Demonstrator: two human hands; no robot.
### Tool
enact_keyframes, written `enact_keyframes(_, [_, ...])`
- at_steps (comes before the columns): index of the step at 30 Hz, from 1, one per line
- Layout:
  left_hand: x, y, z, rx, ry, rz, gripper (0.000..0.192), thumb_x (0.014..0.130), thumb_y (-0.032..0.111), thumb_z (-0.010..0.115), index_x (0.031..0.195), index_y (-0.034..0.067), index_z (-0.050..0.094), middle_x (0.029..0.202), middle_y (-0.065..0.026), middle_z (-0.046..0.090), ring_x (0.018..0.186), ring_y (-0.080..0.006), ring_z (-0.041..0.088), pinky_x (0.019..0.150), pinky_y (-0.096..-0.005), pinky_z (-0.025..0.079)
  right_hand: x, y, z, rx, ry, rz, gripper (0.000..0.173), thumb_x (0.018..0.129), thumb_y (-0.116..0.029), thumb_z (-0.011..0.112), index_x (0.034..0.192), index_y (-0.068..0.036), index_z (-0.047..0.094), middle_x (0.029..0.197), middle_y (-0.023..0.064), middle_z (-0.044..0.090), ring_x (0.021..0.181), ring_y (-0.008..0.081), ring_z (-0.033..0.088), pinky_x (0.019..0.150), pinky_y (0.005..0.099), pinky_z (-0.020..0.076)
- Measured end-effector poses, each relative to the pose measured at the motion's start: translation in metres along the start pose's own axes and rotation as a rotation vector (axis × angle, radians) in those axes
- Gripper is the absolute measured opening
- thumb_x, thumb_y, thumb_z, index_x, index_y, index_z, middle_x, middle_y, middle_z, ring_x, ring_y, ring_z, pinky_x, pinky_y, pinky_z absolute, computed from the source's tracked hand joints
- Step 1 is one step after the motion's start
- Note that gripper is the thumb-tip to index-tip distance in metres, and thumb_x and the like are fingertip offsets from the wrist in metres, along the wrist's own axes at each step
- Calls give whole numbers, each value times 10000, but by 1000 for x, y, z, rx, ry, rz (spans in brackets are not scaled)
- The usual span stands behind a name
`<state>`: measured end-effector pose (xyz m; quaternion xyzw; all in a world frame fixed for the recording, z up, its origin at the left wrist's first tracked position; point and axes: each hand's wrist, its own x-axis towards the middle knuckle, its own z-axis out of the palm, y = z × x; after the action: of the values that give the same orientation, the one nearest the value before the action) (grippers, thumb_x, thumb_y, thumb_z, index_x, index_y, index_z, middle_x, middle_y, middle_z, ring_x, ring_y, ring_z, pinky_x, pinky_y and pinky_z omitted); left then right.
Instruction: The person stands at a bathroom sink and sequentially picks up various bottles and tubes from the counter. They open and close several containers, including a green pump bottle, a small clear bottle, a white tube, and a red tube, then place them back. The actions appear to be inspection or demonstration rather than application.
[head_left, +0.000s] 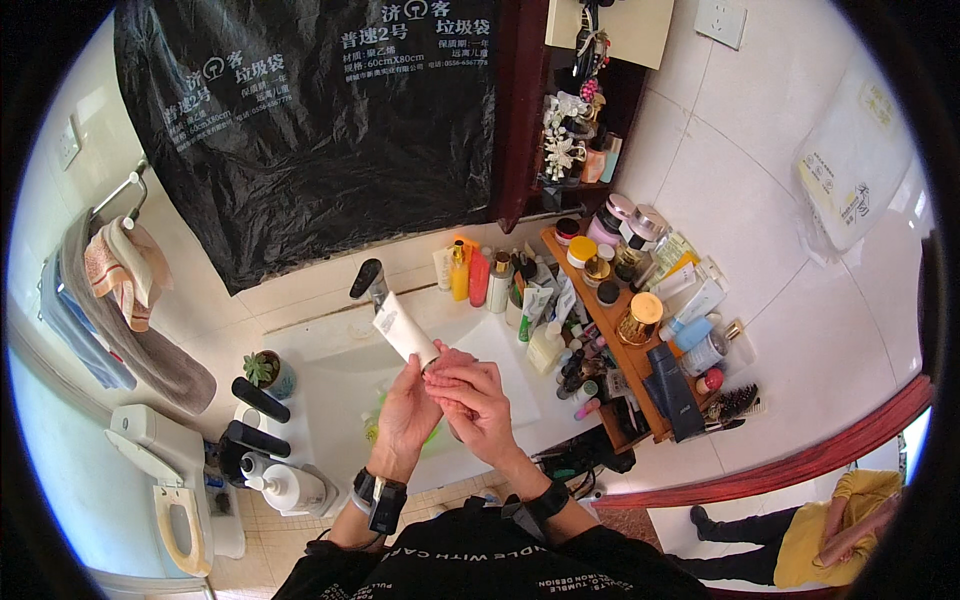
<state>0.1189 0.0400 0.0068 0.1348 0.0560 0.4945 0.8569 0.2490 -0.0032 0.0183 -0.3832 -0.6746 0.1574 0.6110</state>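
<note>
Over the white washbasin (330, 375), my left hand (405, 405) grips a white squeeze tube (405, 330), which tilts up toward the tap (370, 285). My right hand (476, 412) meets it at the tube's lower, cap end. Bunched under the right fingers is what looks like a small pink cloth (455, 358), pressed near that end. The fingers mostly hide the cap. Below the hands, something bright green (375, 424) lies in the basin, partly covered by them.
Bottles and tubes crowd the basin's right side beside a wooden cosmetics rack (592, 322). At left stand a potted succulent (259, 369), a white pump bottle (285, 487) and a toilet (180, 517). Black plastic (322, 150) covers the wall ahead. A person in yellow (840, 532) is at lower right.
</note>
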Motion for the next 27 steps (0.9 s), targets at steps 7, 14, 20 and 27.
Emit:
enact_keyframes(7, [2,-1,9,-239,-45,17,378,1038,273,444,1296,-3,434,1278,-107,513,1212,-246,471,1108,-406,349,-1,-1,5,198,237,119,215,815,61,634,982,-29,735,1055,52,678,1000,217,567,880,316,467])
enact_keyframes(14, [1,-2,8,-222,-79,16,384,1044,264,423,1315,-8,423,1311,-112,502,1247,-257,450,1139,-413,314,3,-5,3,-37,146,-21,242,746,22,704,969,-57,755,1043,53,717,960,225,569,869,313,464])
enact_keyframes(20, [0,1,12,-117,-36,29,401,1047,293,407,1308,-11,428,1295,-116,520,1264,-275,439,1135,-419,318,2,-4,1,-17,60,-15,231,764,36,675,967,-48,749,1035,70,719,962,226,581,856,318,463])
enact_keyframes(27, [-1,11,5,-44,-7,-12,521,1034,460,387,1235,-8,500,1172,-104,597,1073,-251,579,1016,-399,442,6,0,-3,180,190,187,180,800,1,654,950,-56,735,1044,62,714,954,248,602,866,346,473])
